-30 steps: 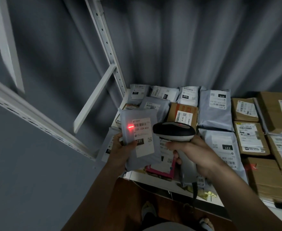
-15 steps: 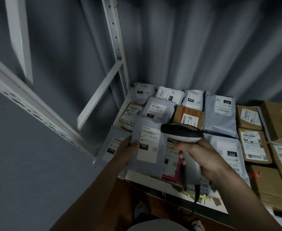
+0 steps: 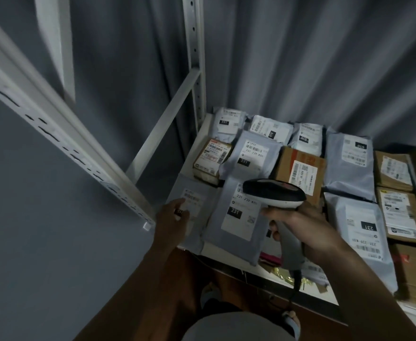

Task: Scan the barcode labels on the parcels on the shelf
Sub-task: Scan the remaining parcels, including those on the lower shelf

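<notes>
My right hand (image 3: 303, 232) grips the handle of a black and white barcode scanner (image 3: 274, 193), held over the shelf's front left part. Under the scanner lies a grey mailer bag marked 231 (image 3: 236, 217), flat on the shelf. My left hand (image 3: 173, 221) rests with spread fingers on another grey mailer bag (image 3: 192, 207) at the front left corner, partly covering its label. Several more grey bags, such as one marked 231 (image 3: 248, 156), and brown boxes like the one with a white label (image 3: 300, 168) fill the shelf behind.
A white metal upright (image 3: 194, 57) and a diagonal brace (image 3: 162, 126) stand at the shelf's left end. A grey curtain (image 3: 300, 57) hangs behind. Brown cartons (image 3: 399, 212) cover the right side. The white shelf edge (image 3: 251, 270) runs along the front, with my feet on the floor below.
My left hand has laid the grey 231 bag down on the shelf and moved left onto the corner bag. The red scan light is gone. The scanner stayed over the front left parcels.
</notes>
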